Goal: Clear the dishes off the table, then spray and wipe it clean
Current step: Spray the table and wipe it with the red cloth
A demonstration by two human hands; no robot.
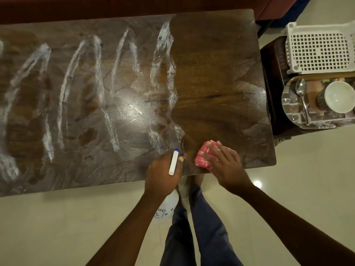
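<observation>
As the left hand (163,174) grips the bottle (170,204), its label (160,212) reads "YER".

Open tabletop (211,73) runs left and far from both hands. White streaks across it lie flat, a hand slides over. At near edge, left hand (163,173) with spray bottle (173,162) just beside right hand (224,162) on cloth (203,154), narrow gap between. Off right end, side stand crowded: basket (318,48), tray (288,104), bowl (339,96), spoon (300,91). Dark red furniture (115,6) bounds far edge.
</observation>
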